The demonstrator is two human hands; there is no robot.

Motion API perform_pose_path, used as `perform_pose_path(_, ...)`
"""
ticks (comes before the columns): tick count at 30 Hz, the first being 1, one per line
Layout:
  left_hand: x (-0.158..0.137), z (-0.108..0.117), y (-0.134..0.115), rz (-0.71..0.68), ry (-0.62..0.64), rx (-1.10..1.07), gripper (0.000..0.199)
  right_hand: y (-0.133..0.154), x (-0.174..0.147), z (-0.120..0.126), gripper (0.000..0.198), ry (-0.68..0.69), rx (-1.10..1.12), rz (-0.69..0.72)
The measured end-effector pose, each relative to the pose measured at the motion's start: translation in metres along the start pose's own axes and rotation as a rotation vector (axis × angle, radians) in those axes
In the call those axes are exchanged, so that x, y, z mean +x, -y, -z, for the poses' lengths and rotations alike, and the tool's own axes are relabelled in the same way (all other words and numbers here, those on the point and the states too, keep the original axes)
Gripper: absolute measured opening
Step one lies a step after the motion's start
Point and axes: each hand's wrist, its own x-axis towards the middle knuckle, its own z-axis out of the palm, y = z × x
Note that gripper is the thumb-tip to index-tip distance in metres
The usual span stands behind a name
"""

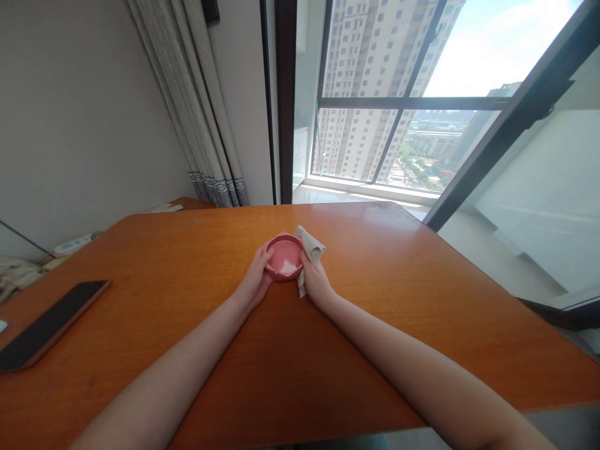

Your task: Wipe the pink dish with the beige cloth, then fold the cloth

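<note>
Head view, and the frame is dominated by the broad wooden desk [262, 381], with a long black-topped slab [56, 325] laid flat towards its left side. Now to the middle, where a round, shallow pink dish [284, 257] is held with its open face turned up; whether it is lifted or rested on the wood cannot be told. Light, stiff and rather slippery, it would be judged from that gloss, perhaps breakable, and best gripped by opposite sides of the rim. Inside, only a bright reflection can be made out. It is clasped at the left by the left hand [256, 275], thumb laid over the rim; at the right, a crumpled pale cloth [310, 244] is pinched against the edge by the right hand [317, 282].
</note>
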Motion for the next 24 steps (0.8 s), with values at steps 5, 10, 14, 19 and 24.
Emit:
perform_pose_path(5,0.0,0.003,0.002,0.063,-0.05,0.002,0.037,0.002,0.001,0.003,0.04,0.026,-0.05,0.017)
perform_pose_path(10,0.002,0.004,0.004,-0.006,-0.105,-0.054,0.034,-0.002,-0.003,-0.005,0.046,-0.011,-0.088,-0.013)
perform_pose_path(14,0.001,0.001,0.001,-0.064,-0.078,-0.044,0.034,-0.002,-0.004,-0.005,0.047,-0.035,-0.104,-0.033)
perform_pose_path(19,-0.001,-0.001,-0.001,0.004,-0.078,0.132,0.04,0.006,0.004,0.006,0.042,0.06,0.008,0.004)
perform_pose_path(24,0.0,0.0,0.001,0.053,-0.105,0.123,0.037,0.012,0.004,0.004,0.041,0.068,0.049,-0.052)
